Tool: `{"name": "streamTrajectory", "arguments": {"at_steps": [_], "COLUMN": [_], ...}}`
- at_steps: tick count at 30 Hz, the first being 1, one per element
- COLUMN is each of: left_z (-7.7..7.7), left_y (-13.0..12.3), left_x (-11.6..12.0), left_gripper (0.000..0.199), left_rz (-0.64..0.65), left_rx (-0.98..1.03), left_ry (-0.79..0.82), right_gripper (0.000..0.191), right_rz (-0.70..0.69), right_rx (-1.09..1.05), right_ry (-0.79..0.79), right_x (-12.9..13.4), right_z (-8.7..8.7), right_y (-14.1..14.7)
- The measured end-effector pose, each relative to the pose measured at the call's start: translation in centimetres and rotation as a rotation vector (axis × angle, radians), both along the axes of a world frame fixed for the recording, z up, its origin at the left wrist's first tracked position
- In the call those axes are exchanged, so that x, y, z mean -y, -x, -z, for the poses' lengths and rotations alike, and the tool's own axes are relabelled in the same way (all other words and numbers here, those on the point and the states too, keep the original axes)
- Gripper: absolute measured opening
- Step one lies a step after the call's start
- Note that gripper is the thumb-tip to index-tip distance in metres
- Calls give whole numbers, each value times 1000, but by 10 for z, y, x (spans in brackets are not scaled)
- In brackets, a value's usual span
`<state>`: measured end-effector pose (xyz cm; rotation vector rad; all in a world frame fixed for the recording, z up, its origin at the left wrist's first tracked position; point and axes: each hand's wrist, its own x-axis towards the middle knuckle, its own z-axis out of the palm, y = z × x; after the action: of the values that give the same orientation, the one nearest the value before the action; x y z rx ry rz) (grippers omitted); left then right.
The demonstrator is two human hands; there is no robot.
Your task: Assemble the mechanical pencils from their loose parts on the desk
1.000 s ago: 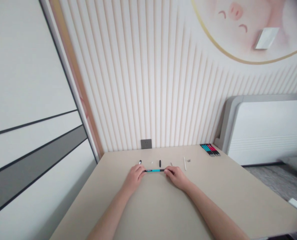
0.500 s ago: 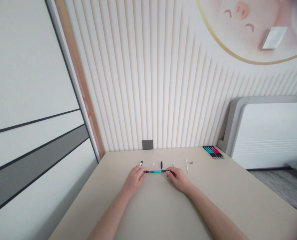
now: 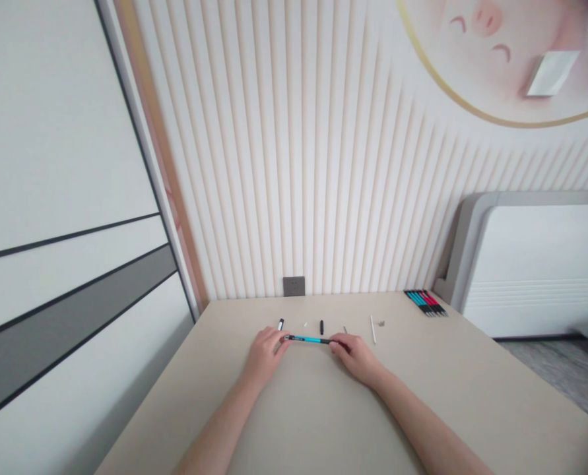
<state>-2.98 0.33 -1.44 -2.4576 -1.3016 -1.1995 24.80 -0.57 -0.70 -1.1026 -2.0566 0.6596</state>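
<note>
A blue and black pen lies crosswise between my two hands, close over the tabletop. My left hand pinches its left end, and my right hand has its fingers closed on the black right end. Just beyond my left hand is a small black-and-white piece. A short black tube rests past the pen's middle. Behind my right fingers a thin dark piece shows in part. To the right of that hand lies a slim white rod, with tiny grey bits beside it.
Several blue and red pens lie in a row at the table's back right corner. A tiny white scrap is near the black tube. The beige table meets a ribbed wall with a dark socket. A white headboard stands right.
The pen tilts slightly, its left end now a little higher than its right. Both hands keep hold of it. The whole view has shifted slightly.
</note>
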Motion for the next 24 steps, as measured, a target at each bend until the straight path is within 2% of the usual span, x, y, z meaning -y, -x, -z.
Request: {"name": "streamTrajectory", "arguments": {"at_steps": [9,15,24], "left_z": [3,-1,-10], "left_y": [-3,-4,-2], "left_x": [-1,6,11], "left_gripper": [28,25,18], "left_rz": [-4,50,127], "left_rx": [8,-79,-124], "left_ry": [-64,-54,84], "right_gripper": [31,34,28], "right_rz": [-1,70,-26], "right_rx": [6,-45,9], "right_ry": [-13,-15,-56], "right_x": [0,-5,1], "right_z": [0,5,-2], "right_y": [4,1,-2]}}
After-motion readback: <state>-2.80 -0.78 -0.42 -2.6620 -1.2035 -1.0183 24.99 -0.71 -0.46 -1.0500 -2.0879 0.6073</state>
